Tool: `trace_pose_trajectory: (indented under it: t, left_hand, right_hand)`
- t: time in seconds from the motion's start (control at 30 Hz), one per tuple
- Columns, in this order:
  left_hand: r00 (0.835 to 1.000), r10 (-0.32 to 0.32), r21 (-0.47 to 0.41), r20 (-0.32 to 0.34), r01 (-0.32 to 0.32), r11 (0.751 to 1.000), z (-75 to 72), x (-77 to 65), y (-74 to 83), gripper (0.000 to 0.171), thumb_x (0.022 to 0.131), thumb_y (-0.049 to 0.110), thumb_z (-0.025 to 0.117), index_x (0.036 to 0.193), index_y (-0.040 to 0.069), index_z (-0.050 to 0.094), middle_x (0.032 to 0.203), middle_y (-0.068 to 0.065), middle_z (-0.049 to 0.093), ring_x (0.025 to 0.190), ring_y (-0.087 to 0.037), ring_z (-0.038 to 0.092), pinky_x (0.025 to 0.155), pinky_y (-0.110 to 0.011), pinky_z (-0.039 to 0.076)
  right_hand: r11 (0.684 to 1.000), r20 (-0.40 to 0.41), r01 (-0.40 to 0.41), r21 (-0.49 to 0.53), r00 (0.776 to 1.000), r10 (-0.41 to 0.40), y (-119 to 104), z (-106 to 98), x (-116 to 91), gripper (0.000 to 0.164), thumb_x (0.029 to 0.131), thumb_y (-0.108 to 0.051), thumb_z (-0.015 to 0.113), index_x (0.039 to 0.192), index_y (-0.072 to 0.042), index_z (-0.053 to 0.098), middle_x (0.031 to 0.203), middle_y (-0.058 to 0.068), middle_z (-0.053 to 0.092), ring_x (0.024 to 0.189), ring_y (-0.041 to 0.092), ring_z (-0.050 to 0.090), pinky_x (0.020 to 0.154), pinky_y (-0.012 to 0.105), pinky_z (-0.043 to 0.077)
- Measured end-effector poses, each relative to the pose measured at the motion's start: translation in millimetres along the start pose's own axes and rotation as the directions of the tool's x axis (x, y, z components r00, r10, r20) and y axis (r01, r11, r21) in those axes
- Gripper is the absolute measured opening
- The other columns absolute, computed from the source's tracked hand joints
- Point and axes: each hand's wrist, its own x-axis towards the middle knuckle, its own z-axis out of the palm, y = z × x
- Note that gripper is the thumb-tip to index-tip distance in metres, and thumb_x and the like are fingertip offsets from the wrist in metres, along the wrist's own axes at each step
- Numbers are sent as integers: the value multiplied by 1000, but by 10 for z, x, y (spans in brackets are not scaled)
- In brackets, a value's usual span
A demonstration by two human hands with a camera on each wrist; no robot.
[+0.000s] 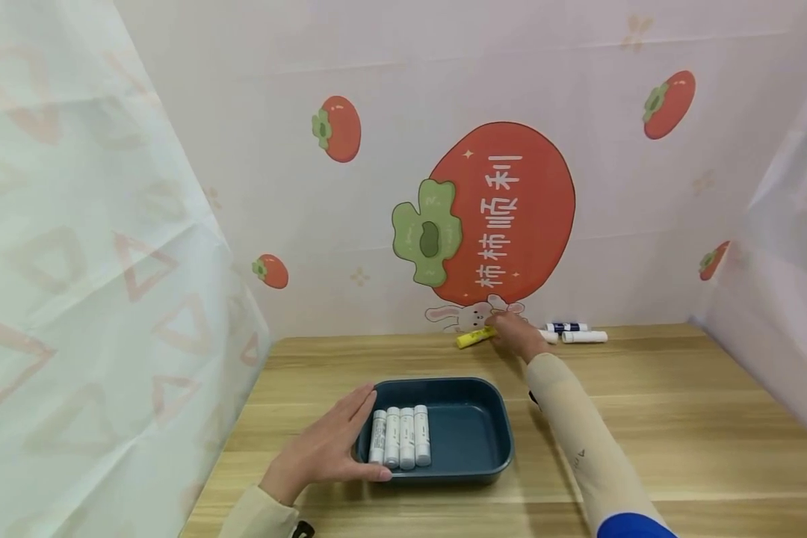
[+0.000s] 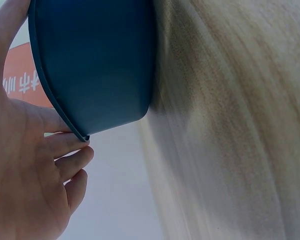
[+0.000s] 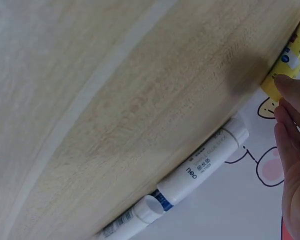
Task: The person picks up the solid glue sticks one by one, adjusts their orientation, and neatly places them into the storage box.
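A dark blue tray (image 1: 467, 430) stands on the table with several white glue sticks (image 1: 406, 437) side by side in its left part. My left hand (image 1: 336, 441) holds the tray's left end, thumb at the front rim and fingers at the back left corner. In the left wrist view, fingertips meet the rim of the tray (image 2: 95, 65). By the back wall, my right hand (image 1: 514, 335) pinches the right end of a yellow glue stick (image 1: 474, 338). The right wrist view shows the thumb on the yellow glue stick (image 3: 290, 57); the other fingers' contact is partly hidden.
Right of my right hand, a white glue stick (image 1: 583, 337) and a dark-blue-labelled one (image 1: 568, 326) lie at the table's back edge. Another white glue stick (image 1: 548, 336) is partly behind that hand. A printed sheet (image 1: 289, 187) rises behind the wooden table (image 1: 645, 418).
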Motion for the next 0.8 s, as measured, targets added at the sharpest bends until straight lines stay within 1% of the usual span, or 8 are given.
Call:
trace_pose_trajectory:
  t: [0.07, 0.17, 0.3, 0.4, 0.53, 0.6, 0.7, 0.8]
  left_hand:
    - [1000, -4, 5, 1, 4, 1000, -4, 3, 10, 126, 82, 82, 68, 170, 6, 17, 179, -10, 12, 165, -33, 19, 128, -57, 34]
    - [1000, -12, 6, 4, 12, 1000, -11, 4, 27, 127, 82, 82, 68, 169, 6, 17, 179, -10, 12, 165, -33, 19, 128, -57, 34]
    - [1000, -21, 9, 9, 21, 1000, -11, 1, 41, 128, 81, 82, 69, 169, 5, 18, 179, -11, 13, 165, -33, 20, 128, -57, 34]
    - [1000, -16, 11, 11, 15, 1000, 10, 18, 64, 128, 81, 83, 69, 169, 4, 18, 179, -11, 13, 165, -33, 20, 128, -57, 34]
    - [1000, -4, -1, 10, 4, 1000, 23, 35, 80, 128, 81, 82, 69, 169, 4, 19, 179, -11, 13, 165, -34, 20, 128, -57, 34]
    - [1000, -2, -2, 9, 2, 1000, 27, 35, 78, 128, 81, 82, 69, 169, 4, 19, 179, -11, 13, 165, -34, 21, 128, -57, 34]
    - [1000, 3, 10, -2, -3, 1000, 20, 29, 72, 128, 82, 82, 69, 168, 2, 20, 179, -13, 14, 164, -35, 22, 127, -58, 35]
    - [1000, 21, 26, -14, -20, 999, -13, 43, 75, 127, 82, 81, 69, 167, -1, 21, 178, -16, 16, 163, -38, 24, 127, -59, 35]
  right_hand:
    - [1000, -9, -7, -20, 1000, 6, 5, 32, 19, 29, 94, -2, 77, 123, -1, 76, 118, 14, 78, 99, 26, 72, 99, 48, 62]
    - [999, -2, -30, -26, 1000, 30, 10, 70, 45, 28, 93, -3, 79, 120, -3, 77, 114, 12, 77, 96, 25, 70, 96, 47, 63]
    - [998, 5, -70, 5, 998, 70, 15, 112, 50, 24, 92, -7, 81, 116, -4, 78, 106, 10, 77, 91, 23, 67, 94, 45, 63]
    - [996, -4, -88, 21, 996, 88, 57, 146, -9, 22, 92, -10, 83, 112, -5, 79, 101, 9, 77, 87, 22, 66, 91, 44, 64]
    - [994, -13, -100, 42, 995, 101, 97, 140, -89, 19, 92, -11, 82, 109, -4, 78, 98, 9, 77, 85, 22, 66, 89, 44, 63]
    - [992, -24, -101, 70, 994, 103, 93, 111, -117, 18, 93, -12, 81, 109, -4, 78, 99, 9, 76, 85, 22, 65, 89, 44, 63]
    - [991, -50, -61, 115, 996, 67, 70, 45, -131, 18, 94, -11, 80, 109, -3, 78, 100, 10, 76, 85, 22, 64, 88, 43, 62]
    - [987, -53, -41, 155, 997, 50, 53, -48, -135, 22, 93, -14, 81, 111, -3, 78, 101, 9, 76, 87, 23, 62, 87, 42, 62]
